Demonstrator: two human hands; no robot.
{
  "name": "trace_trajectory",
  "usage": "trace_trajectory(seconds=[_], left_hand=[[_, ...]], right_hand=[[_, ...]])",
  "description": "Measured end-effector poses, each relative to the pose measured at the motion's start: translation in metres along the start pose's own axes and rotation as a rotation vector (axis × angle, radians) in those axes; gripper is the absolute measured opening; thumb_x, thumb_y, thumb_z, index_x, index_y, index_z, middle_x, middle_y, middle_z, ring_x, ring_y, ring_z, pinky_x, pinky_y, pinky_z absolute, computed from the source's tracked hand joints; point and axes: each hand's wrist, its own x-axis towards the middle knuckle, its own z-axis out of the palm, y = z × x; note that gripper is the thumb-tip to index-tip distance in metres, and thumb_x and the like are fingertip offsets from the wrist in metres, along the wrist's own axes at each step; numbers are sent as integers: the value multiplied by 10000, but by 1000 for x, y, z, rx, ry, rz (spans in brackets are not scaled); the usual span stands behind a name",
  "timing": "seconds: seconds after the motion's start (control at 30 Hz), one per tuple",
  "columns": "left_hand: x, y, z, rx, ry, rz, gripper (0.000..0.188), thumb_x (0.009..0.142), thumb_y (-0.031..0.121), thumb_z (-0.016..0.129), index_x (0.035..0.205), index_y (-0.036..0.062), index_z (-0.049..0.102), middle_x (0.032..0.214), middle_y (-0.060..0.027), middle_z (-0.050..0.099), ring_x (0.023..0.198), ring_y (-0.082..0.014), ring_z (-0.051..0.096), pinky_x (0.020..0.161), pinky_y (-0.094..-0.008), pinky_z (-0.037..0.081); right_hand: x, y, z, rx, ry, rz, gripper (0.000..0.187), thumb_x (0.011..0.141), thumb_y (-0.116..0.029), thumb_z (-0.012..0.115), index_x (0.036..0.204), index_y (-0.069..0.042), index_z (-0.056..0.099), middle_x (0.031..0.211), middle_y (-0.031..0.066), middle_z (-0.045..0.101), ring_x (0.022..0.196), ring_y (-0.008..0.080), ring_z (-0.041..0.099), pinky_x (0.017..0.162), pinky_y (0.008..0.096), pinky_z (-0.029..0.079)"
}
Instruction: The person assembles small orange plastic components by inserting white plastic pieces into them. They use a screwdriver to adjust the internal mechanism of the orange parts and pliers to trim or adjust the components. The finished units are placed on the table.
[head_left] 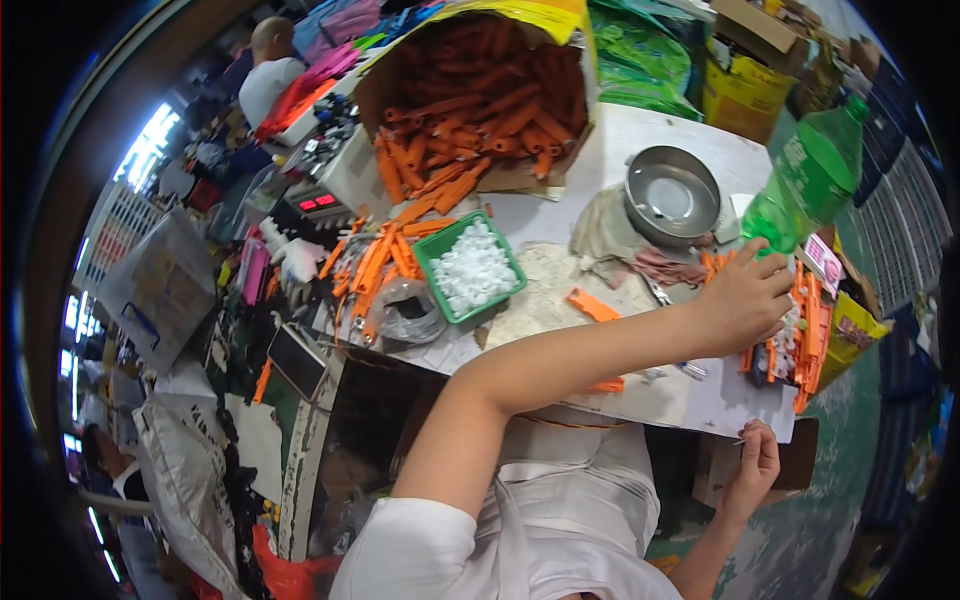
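Observation:
My left arm reaches across the worktable to its right side. There my left hand (745, 300) is over a pile of orange plastic parts (810, 335), its fingers bent and somewhat apart, with no held thing showing. Just beyond its fingers stands a green plastic bottle (815, 170), tilted to the right. Lower down, at the table's front right corner, my right hand (757, 465) is closed in a pinch. A tiny thin piece shows at its fingertips, too small to name. Under my left forearm lies an orange part (592, 304), partly hidden.
A large box (486, 178) of orange parts stands at the back. Before it is a green basket (452, 312) of small white pieces, beside a clear plastic bag (408, 312). A round metal bowl (672, 235) sits near rags (668, 268). A person (270, 75) is at the far left.

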Motion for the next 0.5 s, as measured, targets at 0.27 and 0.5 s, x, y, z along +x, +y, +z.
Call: trace_trajectory(seconds=[0.27,0.5], left_hand=[[-114,-57,-189,279,-32,-365,155,739,142,733,874,98,669,961,-46,594,1094,-250,506,950,-447,364],[-195,-72,-275,527,-261,-657,98,745,137,716,796,56,696,933,-34,605,1108,-263,498,1019,-452,336]], right_hand=[[4,-7,32,-62,-149,-15,171,902,-139,622,823,-10,541,926,59,533,912,149,472,868,271,355],[-2,-16,90,-94,-301,4,195,887,-137,630,782,-7,529,879,52,522,870,155,468,828,266,360]])
